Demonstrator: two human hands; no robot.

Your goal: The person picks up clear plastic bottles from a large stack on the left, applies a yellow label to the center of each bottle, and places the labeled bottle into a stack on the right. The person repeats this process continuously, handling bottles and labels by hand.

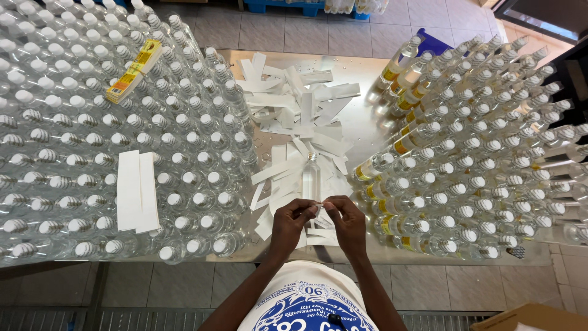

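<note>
Clear bottle: a clear plastic bottle with a clear cap (311, 178) lies on its side on the shiny metal table (361, 122), its cap end towards the person; it is the landmark for all that follows.
White strip: a small white paper strip (321, 208) is held just on the near side of the clear bottle, between the two hands.
Left hand: the left hand (293, 222) is nearer the person than the clear bottle and a little to its left, fingers pinched narrow on the left end of the white strip.
Right hand: the right hand (346, 222) is nearer the person than the clear bottle and a little to its right, fingertips closed on the other end of the white strip.
Backing scraps: a loose heap of white paper backing strips (300, 110) spreads under, beside and beyond the clear bottle.
Unlabelled bottles: a dense block of upright clear capped bottles (92, 135) stands to the left of the clear bottle.
Label stack: a stack of yellow printed labels (133, 72) rests on those caps, far left of and beyond the clear bottle.
White sheets: two flat white paper sheets (137, 191) lie on the caps left of the clear bottle.
Labelled bottles: rows of clear bottles with yellow labels (465, 141) fill the table to the right of the clear bottle.
</note>
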